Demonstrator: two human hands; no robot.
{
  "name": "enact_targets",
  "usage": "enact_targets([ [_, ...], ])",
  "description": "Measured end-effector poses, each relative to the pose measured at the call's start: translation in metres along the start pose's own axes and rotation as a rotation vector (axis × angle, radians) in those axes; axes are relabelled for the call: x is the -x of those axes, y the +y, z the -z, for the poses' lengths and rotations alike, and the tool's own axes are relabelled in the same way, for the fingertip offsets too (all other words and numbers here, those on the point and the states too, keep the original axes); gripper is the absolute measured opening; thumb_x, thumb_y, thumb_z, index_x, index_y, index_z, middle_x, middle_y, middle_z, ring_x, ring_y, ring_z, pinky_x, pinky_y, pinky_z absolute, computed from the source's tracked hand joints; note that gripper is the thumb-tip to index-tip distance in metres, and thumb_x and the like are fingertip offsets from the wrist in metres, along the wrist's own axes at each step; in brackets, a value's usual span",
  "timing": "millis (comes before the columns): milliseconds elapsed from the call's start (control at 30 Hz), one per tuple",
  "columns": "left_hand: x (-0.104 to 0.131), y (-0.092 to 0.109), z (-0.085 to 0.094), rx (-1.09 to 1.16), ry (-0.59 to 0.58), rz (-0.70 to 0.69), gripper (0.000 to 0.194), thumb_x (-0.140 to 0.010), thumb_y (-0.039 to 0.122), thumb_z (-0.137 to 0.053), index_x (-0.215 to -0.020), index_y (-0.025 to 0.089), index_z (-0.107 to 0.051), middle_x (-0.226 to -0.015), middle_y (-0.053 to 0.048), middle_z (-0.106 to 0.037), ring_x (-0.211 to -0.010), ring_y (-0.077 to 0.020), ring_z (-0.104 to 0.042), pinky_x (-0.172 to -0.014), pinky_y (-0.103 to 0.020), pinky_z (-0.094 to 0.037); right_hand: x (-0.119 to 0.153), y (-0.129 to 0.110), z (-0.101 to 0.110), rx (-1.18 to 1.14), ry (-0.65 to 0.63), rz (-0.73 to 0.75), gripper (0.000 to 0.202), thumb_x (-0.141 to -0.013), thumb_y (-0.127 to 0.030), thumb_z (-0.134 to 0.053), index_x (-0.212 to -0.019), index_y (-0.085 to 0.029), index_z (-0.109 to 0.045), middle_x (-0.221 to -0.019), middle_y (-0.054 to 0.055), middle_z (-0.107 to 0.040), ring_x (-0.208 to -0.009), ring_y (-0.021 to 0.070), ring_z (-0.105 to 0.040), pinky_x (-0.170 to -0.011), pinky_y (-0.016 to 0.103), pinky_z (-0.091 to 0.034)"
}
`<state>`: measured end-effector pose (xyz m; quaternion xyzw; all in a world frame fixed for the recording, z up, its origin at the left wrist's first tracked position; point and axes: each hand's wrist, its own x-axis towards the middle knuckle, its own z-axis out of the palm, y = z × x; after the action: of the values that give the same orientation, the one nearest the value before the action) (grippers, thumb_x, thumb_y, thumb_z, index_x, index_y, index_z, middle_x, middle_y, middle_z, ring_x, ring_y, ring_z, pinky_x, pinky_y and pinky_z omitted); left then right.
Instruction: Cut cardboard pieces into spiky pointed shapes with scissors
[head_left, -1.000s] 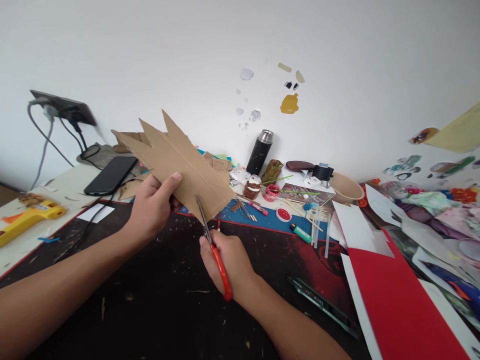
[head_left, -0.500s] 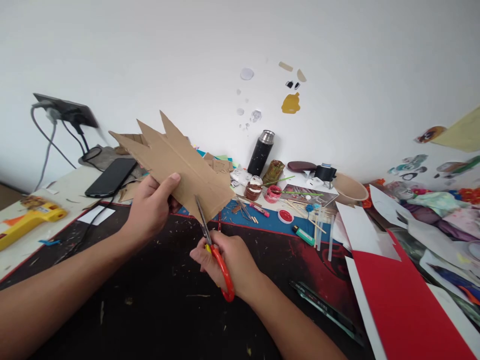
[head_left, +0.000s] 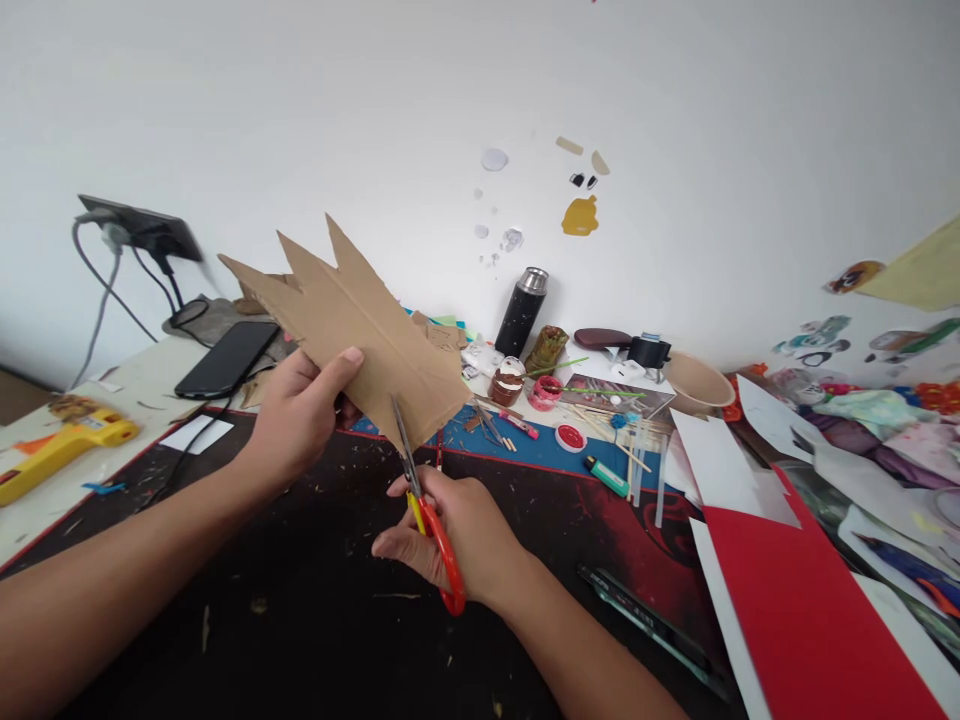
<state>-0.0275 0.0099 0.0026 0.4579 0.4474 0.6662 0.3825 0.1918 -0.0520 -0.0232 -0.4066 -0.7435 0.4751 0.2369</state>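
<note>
Left hand (head_left: 304, 405) raised, thumb on top, right hand (head_left: 461, 530) lower, thumb extended

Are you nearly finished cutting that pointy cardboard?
Three spikes look cut on the cardboard. The left hand holds it; the right hand has scissors at its lower edge. The corner beside the blades is attached, so some snipping seems left; how much, I can't tell.

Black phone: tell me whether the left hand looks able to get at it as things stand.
Probably not with its grip on the cardboard; otherwise likely, as the black phone lies near the left hand with nothing on top.
</note>
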Motion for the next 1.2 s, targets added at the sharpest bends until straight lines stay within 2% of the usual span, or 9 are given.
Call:
enact_targets([
  [167,0.0,0.002,0.001,-0.006,-0.009,0.015,0.043,-0.087,0.052,-0.086,-0.07,0.025,-0.058,-0.046,0.006,-0.049,-0.038,-0.0118,-0.042,-0.037,-0.024,-0.036,-0.001,0.0,-0.004,0.091,0.068,-0.019,0.053,-0.093,-0.069,-0.088,-0.113,-0.021,-0.076,-0.066,-0.004,-0.066,-0.062,0.0175,-0.067,-0.064,0.026,-0.046],
  [400,0.001,-0.001,0.001,-0.026,-0.033,-0.006,0.041,-0.093,0.049,-0.081,-0.07,0.025,-0.057,-0.047,0.005,-0.048,-0.038,-0.0121,-0.042,-0.037,-0.024,-0.035,0.001,-0.001,-0.007,0.03,0.082,-0.039,0.048,-0.099,-0.07,-0.08,-0.101,-0.023,-0.074,-0.063,-0.004,-0.066,-0.056,0.0178,-0.068,-0.058,0.025,-0.048],
  [533,0.003,-0.001,-0.003,-0.009,-0.006,0.009,0.043,-0.09,0.051,-0.084,-0.068,0.025,-0.058,-0.046,0.005,-0.049,-0.037,-0.0118,-0.043,-0.037,-0.024,-0.035,0.001,-0.005,-0.008,0.012,0.089,-0.075,0.044,-0.103,-0.066,-0.077,-0.093,-0.023,-0.071,-0.06,-0.005,-0.062,-0.052,0.0165,-0.066,-0.056,0.025,-0.048],
  [667,0.004,-0.001,-0.007,0.024,0.007,0.036,0.043,-0.088,0.05,-0.085,-0.069,0.024,-0.056,-0.046,0.007,-0.048,-0.038,-0.011,-0.043,-0.038,-0.023,-0.035,0.001,-0.004,-0.008,0.024,0.099,-0.086,0.037,-0.104,-0.057,-0.077,-0.092,-0.023,-0.069,-0.059,-0.005,-0.06,-0.052,0.0165,-0.065,-0.056,0.025,-0.047],
  [900,0.005,-0.004,-0.008,0.047,0.019,0.067,0.037,-0.087,0.045,-0.084,-0.072,0.024,-0.057,-0.047,0.006,-0.05,-0.039,-0.0116,-0.045,-0.038,-0.024,-0.036,0.0,-0.001,-0.009,0.001,0.104,-0.083,0.035,-0.106,-0.055,-0.073,-0.092,-0.024,-0.067,-0.056,-0.006,-0.058,-0.047,0.0162,-0.061,-0.053,0.026,-0.043],
  [1067,0.006,-0.005,-0.01,0.069,0.034,0.073,0.038,-0.086,0.047,-0.085,-0.074,0.024,-0.057,-0.048,0.008,-0.049,-0.038,-0.0108,-0.045,-0.038,-0.024,-0.036,0.0,-0.002,-0.011,0.048,0.134,-0.074,0.033,-0.107,-0.052,-0.07,-0.09,-0.023,-0.066,-0.06,-0.004,-0.059,-0.052,0.0163,-0.061,-0.056,0.027,-0.042],
  [1200,0.007,-0.005,-0.01,0.075,0.047,0.077,0.039,-0.085,0.047,-0.086,-0.074,0.024,-0.057,-0.048,0.009,-0.049,-0.038,-0.0102,-0.045,-0.038,-0.022,-0.036,-0.001,-0.002,-0.012,0.08,0.155,-0.078,0.037,-0.107,-0.049,-0.067,-0.081,-0.024,-0.058,-0.059,-0.004,-0.054,-0.053,0.0155,-0.058,-0.056,0.026,-0.039],
])
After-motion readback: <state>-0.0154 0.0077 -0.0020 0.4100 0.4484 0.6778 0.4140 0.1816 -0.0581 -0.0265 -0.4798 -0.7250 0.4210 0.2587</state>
